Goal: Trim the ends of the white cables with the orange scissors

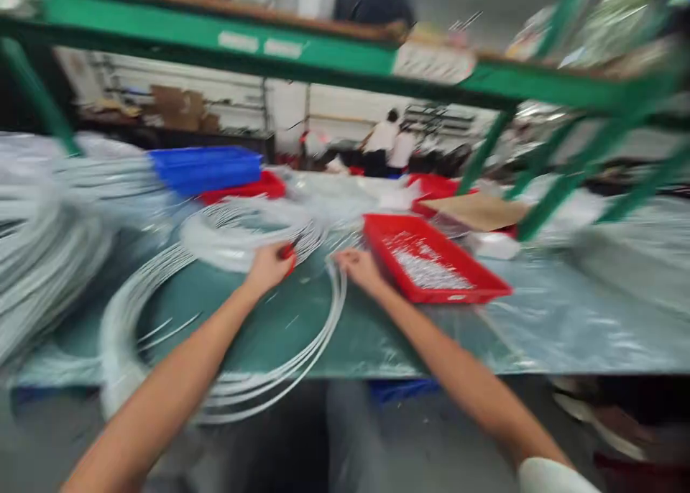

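Observation:
My left hand is closed around a small red-handled tool with a dark tip; motion blur hides its exact kind. Across a short gap, my right hand has its fingers pinched at the upper ends of several thin white tubes. These tubes curve down past the table's front edge and join a large loose coil on the left. Behind my left hand lies another white coil, partly wrapped in clear film. A red tray holding many small whitish pieces sits just right of my right hand.
More white coils are heaped at the far left. A blue bin rests on a red one behind. A green shelf beam crosses above the table, with slanted green posts at right. Two people are in the background.

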Available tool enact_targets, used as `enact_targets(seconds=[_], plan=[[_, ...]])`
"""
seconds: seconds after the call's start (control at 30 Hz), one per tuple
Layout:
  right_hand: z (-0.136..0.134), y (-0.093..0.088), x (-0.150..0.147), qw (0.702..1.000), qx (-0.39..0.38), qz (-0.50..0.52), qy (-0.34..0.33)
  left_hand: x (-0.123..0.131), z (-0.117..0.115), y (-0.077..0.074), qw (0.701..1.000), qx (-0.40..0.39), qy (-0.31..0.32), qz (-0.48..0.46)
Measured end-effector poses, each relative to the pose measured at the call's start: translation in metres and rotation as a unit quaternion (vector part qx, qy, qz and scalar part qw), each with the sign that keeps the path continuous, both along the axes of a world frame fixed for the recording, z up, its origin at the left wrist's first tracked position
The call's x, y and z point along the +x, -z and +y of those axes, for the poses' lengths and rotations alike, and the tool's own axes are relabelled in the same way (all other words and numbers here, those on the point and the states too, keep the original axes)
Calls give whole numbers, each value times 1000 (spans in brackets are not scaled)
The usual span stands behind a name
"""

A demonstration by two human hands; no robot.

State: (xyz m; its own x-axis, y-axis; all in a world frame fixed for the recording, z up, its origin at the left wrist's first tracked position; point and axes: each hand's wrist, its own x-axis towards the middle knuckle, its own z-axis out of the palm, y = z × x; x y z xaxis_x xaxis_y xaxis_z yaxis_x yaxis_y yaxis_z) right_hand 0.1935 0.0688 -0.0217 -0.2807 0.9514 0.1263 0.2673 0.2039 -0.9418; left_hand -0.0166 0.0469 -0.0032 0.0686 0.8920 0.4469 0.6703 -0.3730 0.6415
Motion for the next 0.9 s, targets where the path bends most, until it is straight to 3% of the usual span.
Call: enact_targets(seconds=[0.13, 0.2, 0.3, 0.37, 0.43, 0.5, 0.6, 0.67, 0.77, 0.9], plan=[[22, -1, 20, 993, -80, 44, -71, -14, 22, 31, 999, -29, -4, 38], [25, -8, 33, 988, -90, 46, -119, -14, 25, 38, 999, -22, 12, 48], [22, -18, 50, 973, -79, -94, -194, -10, 24, 38, 998, -12, 49, 49], [21, -22, 60, 947, -79, -228, -213, -8, 24, 38, 996, -13, 71, 44], [21, -23, 67, 924, -79, -300, -225, -8, 24, 39, 995, -18, 89, 39], [21, -21, 68, 924, -30, -324, -200, -8, 25, 42, 994, -25, 103, 35], [21, -11, 50, 924, 120, -361, -44, -7, 28, 47, 992, -43, 116, 20], [20, -1, 31, 913, 145, -381, 27, -5, 30, 51, 991, -63, 121, 2], [19, 13, 11, 913, 117, -389, 30, -4, 32, 55, 987, -102, 118, -33], [20, 22, 14, 927, 91, -364, 5, -4, 32, 56, 979, -150, 109, -80]])
